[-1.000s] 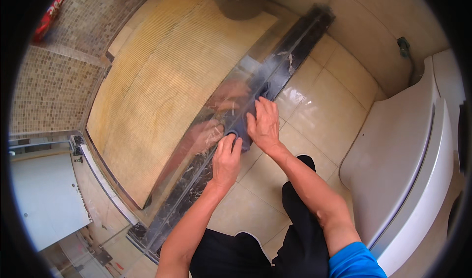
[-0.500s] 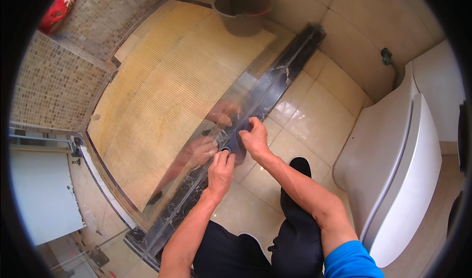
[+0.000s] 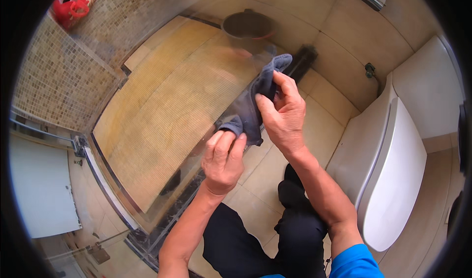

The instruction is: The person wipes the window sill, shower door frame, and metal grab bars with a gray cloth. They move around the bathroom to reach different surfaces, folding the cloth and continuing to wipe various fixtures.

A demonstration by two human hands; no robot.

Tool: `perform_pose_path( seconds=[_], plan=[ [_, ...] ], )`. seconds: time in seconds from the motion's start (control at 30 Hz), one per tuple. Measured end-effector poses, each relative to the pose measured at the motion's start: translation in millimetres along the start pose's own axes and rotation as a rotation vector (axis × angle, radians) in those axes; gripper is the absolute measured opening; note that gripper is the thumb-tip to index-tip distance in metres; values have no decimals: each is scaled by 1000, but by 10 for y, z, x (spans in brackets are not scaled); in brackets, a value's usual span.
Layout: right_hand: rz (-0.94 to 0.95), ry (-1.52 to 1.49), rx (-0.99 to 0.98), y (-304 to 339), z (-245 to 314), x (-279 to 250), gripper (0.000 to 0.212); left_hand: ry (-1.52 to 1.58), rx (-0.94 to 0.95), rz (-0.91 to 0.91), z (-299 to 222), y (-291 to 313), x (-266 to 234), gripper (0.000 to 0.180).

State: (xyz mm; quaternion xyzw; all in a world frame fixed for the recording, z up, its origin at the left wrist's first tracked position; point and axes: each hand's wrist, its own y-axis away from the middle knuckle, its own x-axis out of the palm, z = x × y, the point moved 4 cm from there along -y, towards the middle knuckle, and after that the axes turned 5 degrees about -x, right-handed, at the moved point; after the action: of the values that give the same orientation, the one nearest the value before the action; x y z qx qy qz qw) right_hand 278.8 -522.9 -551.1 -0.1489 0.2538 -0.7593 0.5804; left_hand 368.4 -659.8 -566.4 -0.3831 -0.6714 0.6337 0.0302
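Cloth (image 3: 255,103) grey, soft (crumpled) | both hands (image 3: 223,162) pinch it | glass (image 3: 162,130) behind

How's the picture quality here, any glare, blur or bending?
Head view: even daylight, sharp at the grey cloth and both hands; fisheye bends the toilet and tile lines toward a black rim; the glass panel carries faint hazy reflections.

A dark round bucket (image 3: 247,26) stands at the far end of the yellowish mosaic shower floor (image 3: 162,115). A white toilet (image 3: 393,169) is at the right. A red plastic container (image 3: 76,2) rests at the upper left.
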Motion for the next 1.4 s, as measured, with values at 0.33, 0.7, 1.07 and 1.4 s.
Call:
perform_pose_path(
  seconds=[0.33, 0.7, 1.07, 1.4],
  plan=[
    [108, 316, 251, 545, -989, 223, 32, -80, 54, 195, 161, 282, 49, 16],
    [124, -59, 582, 978, -1126, 445, 31, -96, -79, 210, 60, 162, -227, 27],
    [-31, -227, -41, 134, 229, 333, 29, -284, -128, -55, -198, -483, -769, 42],
    [146, -155, 839, 1492, -1316, 506, 24, -285, -408, 306, -76, 730, -37, 34]
  ],
)
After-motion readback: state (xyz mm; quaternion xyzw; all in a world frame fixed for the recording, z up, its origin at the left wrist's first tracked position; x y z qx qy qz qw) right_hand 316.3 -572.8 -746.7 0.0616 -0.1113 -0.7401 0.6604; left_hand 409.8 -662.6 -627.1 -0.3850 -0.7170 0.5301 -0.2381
